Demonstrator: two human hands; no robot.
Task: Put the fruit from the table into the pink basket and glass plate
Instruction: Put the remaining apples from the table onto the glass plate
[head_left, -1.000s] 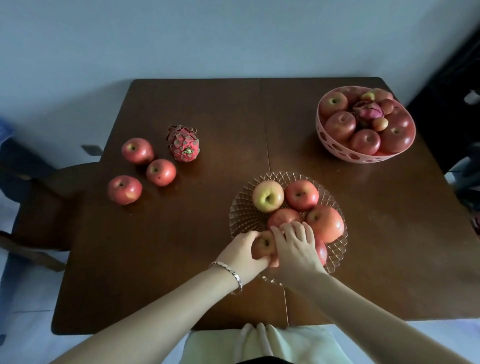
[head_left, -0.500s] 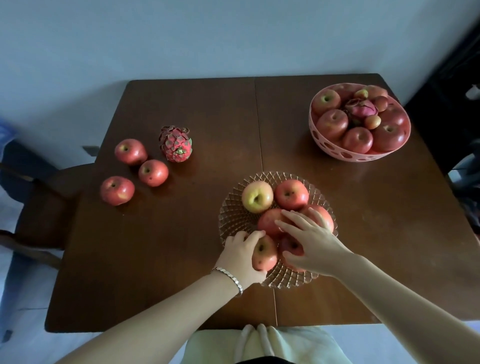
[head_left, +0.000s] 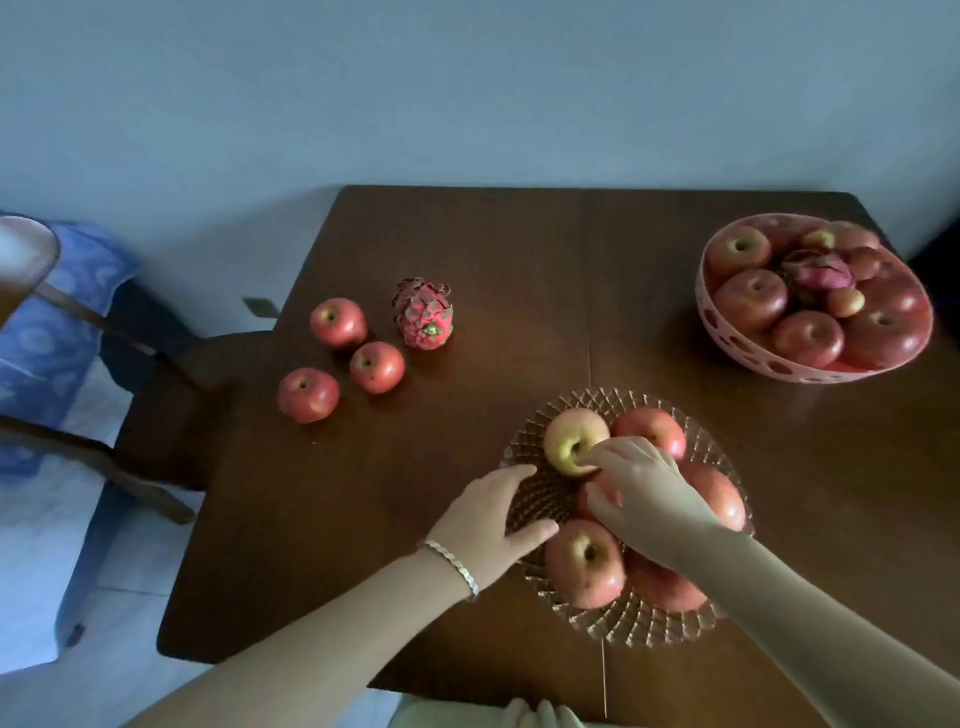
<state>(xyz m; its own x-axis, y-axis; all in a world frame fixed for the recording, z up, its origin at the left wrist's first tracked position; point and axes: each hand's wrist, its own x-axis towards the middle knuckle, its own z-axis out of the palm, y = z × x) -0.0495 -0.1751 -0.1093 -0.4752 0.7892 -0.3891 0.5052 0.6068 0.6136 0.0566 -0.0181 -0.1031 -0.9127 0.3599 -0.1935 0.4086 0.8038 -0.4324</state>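
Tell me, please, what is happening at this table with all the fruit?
A person is sorting fruit into two containers. Both hands are at the glass plate: the left hand rests open on its near-left rim, and the right hand reaches over the apples piled there, fingers touching the yellowish apple. The pink basket at far right is already heaped. Three red apples and a dragon fruit still wait on the table.

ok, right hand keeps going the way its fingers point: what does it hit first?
The yellow-green apple on the glass plate. The right hand points up-left, fingertips apparently already at that apple, though contact is unclear.
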